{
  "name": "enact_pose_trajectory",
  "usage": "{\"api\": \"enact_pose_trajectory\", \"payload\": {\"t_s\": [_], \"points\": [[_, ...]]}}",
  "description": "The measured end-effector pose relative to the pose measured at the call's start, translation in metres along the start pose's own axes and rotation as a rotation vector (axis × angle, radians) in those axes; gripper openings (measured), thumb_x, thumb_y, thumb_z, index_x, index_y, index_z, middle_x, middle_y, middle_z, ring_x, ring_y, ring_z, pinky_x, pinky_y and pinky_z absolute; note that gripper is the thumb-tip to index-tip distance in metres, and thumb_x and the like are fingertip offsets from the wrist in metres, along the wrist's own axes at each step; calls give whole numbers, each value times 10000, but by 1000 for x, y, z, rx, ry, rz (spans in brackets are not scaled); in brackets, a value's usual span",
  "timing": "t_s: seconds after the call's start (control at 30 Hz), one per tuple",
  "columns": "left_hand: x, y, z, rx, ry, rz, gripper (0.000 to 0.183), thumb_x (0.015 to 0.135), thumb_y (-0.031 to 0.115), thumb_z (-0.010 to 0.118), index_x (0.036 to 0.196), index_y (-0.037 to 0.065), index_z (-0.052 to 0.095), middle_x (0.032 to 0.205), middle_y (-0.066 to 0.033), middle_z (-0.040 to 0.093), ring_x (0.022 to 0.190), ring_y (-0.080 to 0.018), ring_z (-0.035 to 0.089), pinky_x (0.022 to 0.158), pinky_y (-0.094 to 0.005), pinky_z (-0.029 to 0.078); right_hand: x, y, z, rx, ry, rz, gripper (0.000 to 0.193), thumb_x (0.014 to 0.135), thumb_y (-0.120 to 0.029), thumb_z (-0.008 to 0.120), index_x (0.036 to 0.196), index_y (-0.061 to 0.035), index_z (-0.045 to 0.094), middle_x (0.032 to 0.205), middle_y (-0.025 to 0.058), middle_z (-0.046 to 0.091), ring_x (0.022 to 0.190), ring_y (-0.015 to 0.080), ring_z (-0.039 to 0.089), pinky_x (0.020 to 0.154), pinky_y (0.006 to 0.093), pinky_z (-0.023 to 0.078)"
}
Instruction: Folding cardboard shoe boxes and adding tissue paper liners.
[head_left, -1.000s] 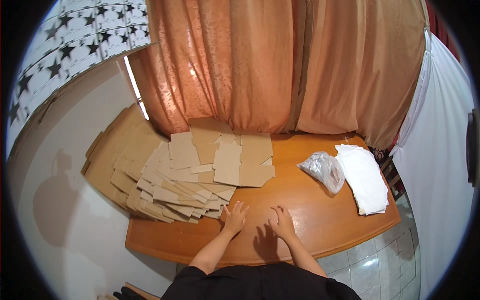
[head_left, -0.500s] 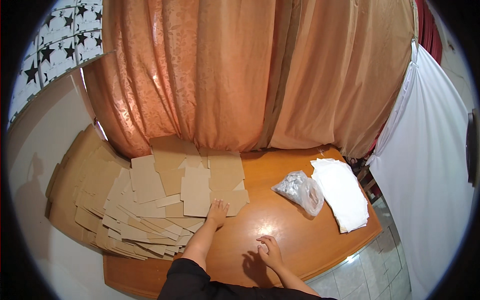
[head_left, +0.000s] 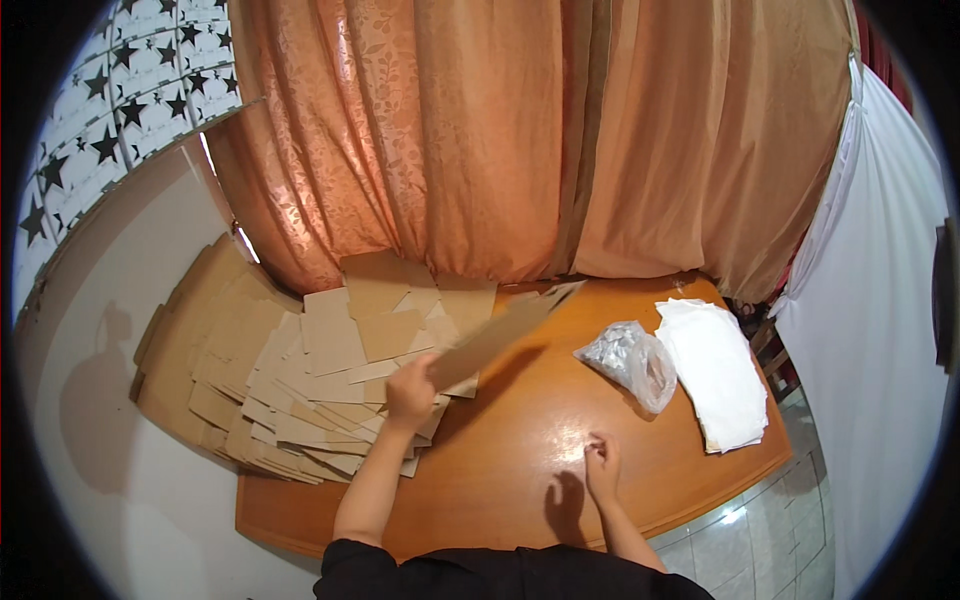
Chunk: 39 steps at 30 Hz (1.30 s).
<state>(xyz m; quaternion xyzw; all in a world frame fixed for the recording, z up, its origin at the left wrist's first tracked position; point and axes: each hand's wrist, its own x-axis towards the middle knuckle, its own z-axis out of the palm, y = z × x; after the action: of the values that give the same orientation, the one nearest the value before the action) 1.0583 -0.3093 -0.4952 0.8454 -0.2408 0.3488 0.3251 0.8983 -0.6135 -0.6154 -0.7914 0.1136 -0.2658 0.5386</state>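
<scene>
Seen from a head-worn camera looking down, a person sits at a glossy orange-brown wooden table (head_left: 520,470) set against peach-coloured patterned curtains (head_left: 480,140). The left hand (head_left: 410,392) is closed around the near end of a flat brown cardboard piece (head_left: 495,335), holding it up off the surface so that it slants away towards the curtains, edge-on to the camera. Just beneath and to the left of that hand lies a wide, loosely fanned pile of similar cardboard pieces (head_left: 300,390), spread over the left part of the table and running past its edge towards the pale wall (head_left: 110,320). The right hand (head_left: 602,465) rests on bare wood near the front edge, its fingers curled loosely inward and holding nothing that can be made out. Farther right, well apart from both hands, sit a crumpled clear plastic bag (head_left: 630,360) and, touching it on its right, a stack of white sheets (head_left: 720,370). Judging by this, the work seems to be at an early point: one cardboard piece is lifted, the large pile looks undisturbed, and no finished item is visible on the table.
</scene>
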Motion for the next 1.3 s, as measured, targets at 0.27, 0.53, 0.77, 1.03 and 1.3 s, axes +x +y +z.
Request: {"api": "enact_pose_trajectory", "payload": {"t_s": [0.27, 0.53, 0.77, 1.03, 1.3], "points": [[-64, 32, -105, -834, 203, -462, 395, 974, 309, 452, 1177, -29, 477, 1122, -64, 557, 1012, -141, 514, 896, -268, 390, 65, -69, -1, 701, 137, 316, 586, 931, -430, 417, 1421, -168, 229, 1363, 95, 363, 1172, 234, 423, 882, 417, 400], [-136, 26, -106, -1025, 122, -599, 477, 945, 343, 502, 1246, -25, 458, 1214, -92, 536, 1108, -176, 483, 973, -316, 346, 55, -76, -17, 853, -81, 326, 517, 932, -513, 357, 1343, -200, 338, 1345, 31, 388, 1179, 217, 425, 872, 467, 426], [-129, 55, -76, -1213, -29, -590, 669, 915, 538, 430, 1314, 2, 393, 1303, -113, 470, 1228, -224, 418, 1018, -355, 319, 37, -53, -4, 939, -160, 405, 397, 980, -400, 299, 1178, -107, 480, 1109, 35, 533, 1061, 154, 509, 864, 315, 448], [-128, 42, -67, -1500, -42, -1327, 570, 927, 458, 400, 1227, -23, 457, 1084, -176, 587, 882, -315, 639, 765, -425, 530, 15, -41, -3, 944, -285, 212, 480, 929, -517, 364, 1207, -129, 411, 1179, 75, 468, 1119, 198, 489, 891, 414, 468], [-184, 24, -38, -1789, -31, -1067, 420, 921, 427, 427, 964, 26, 547, 748, -107, 579, 533, -155, 519, 509, -238, 392, 5, -64, -16, 464, -331, 602, 409, 938, -466, 361, 977, -92, 520, 814, 51, 572, 715, 166, 590, 520, 304, 479]]}}
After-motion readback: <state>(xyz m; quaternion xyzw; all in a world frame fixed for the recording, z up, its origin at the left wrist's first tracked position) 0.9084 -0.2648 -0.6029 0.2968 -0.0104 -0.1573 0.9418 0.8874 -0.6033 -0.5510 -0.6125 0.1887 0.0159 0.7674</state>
